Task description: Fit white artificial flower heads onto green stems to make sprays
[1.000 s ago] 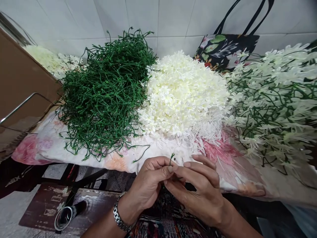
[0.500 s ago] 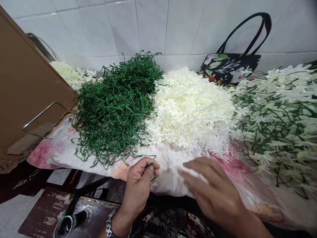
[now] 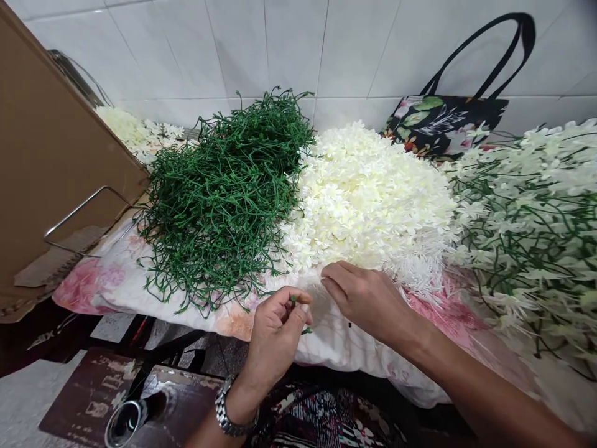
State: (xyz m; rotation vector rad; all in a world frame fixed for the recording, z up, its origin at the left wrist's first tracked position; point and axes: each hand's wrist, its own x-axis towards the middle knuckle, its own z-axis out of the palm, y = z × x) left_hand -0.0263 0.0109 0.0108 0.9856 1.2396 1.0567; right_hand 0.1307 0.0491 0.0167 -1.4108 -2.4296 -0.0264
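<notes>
My left hand point(image 3: 280, 326), with a metal watch at the wrist, pinches a short green plastic flower stem point(image 3: 306, 331) between thumb and fingers. Most of that stem is hidden in the grip. At the front edge of the heap of white artificial flowers point(image 3: 373, 193), my right hand point(image 3: 361, 292) is closed with its fingertips drawn together. Whatever is between those fingertips is too small to make out. A tangled heap of green plastic stems point(image 3: 224, 193) lies beyond my left hand, left of the white flowers.
Assembled white flowers on green stems point(image 3: 541, 249) spread at the right. A black floral bag point(image 3: 448, 124) leans on the tiled wall point(image 3: 280, 50). Cardboard point(image 3: 60, 143) and a wire frame point(image 3: 74, 214) stand left. A glass point(image 3: 124, 423) sits low on a brown surface. Floral cloth point(image 3: 186, 317) covers the worktop.
My right hand has gone from spread, blurred fingers to a closed pinch at the white flowers' front edge. My left hand keeps its green stem and sits slightly further right and up in view.
</notes>
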